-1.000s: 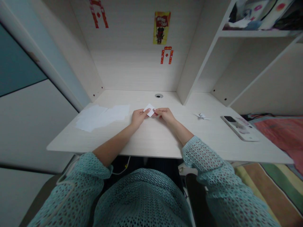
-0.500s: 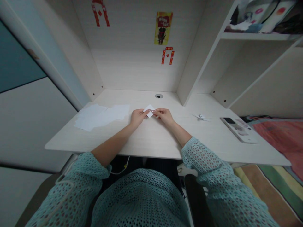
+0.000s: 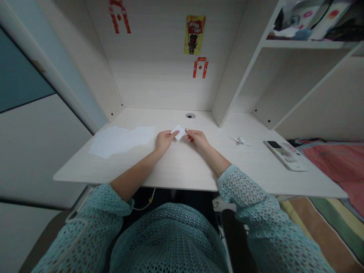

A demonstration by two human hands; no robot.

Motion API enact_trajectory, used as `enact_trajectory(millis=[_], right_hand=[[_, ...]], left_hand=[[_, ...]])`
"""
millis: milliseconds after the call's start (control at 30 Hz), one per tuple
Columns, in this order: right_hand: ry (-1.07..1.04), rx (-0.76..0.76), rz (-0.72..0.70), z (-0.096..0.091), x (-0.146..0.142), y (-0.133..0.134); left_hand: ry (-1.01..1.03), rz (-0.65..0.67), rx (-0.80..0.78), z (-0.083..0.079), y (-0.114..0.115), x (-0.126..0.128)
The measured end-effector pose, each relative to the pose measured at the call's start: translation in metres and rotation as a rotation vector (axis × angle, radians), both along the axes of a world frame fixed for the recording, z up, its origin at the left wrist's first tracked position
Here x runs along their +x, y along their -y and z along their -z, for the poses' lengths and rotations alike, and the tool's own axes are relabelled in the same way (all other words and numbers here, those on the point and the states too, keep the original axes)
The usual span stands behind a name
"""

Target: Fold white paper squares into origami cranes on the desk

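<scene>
A small folded piece of white paper [image 3: 178,132], diamond-shaped from here, is held up just above the desk. My left hand [image 3: 164,140] pinches its left side, thumb on top and the other fingers beneath. At its right corner is my right hand [image 3: 198,138], thumb and forefinger pressed together on the edge and the other fingers curled under. How much paper lies between those right fingertips is hard to see. To the right on the desk lies a small folded white paper figure [image 3: 240,141] with thin pointed ends.
Several white paper sheets [image 3: 122,141] overlap on the left of the desk [image 3: 182,170]. A phone [image 3: 285,155] lies near the right end. A round cable hole [image 3: 190,116] sits at the back, before an upright divider [image 3: 227,94]. A shelf [image 3: 309,44] overhangs the right.
My right thumb and fingers have drawn back from the paper's middle to its right corner. My left hand keeps its hold, and the view has shifted slightly.
</scene>
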State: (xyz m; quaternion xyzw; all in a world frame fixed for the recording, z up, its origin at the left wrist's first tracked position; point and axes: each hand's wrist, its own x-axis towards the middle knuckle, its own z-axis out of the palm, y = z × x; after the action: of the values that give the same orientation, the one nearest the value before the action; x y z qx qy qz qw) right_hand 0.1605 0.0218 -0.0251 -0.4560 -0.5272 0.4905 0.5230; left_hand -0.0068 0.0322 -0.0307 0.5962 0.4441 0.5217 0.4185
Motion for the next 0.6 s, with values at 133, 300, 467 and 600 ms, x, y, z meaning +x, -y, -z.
enact_trajectory(millis=[133, 300, 467, 600], right_hand=[[-0.111, -0.014, -0.038, -0.002, -0.004, 0.004], [-0.024, 0.133, 0.021, -0.009, -0.002, 0.006], [0.003, 0.25, 0.051, -0.012, 0.003, 0.005], [0.003, 0.262, 0.014, -0.012, 0.002, 0.005]], left_hand=[[-0.032, -0.049, 0.024, -0.004, 0.002, -0.001], [0.026, -0.014, 0.095, -0.011, 0.005, 0.0], [0.043, 0.021, 0.102, -0.022, 0.017, 0.001], [0.019, 0.036, 0.171, -0.03, 0.025, 0.001]])
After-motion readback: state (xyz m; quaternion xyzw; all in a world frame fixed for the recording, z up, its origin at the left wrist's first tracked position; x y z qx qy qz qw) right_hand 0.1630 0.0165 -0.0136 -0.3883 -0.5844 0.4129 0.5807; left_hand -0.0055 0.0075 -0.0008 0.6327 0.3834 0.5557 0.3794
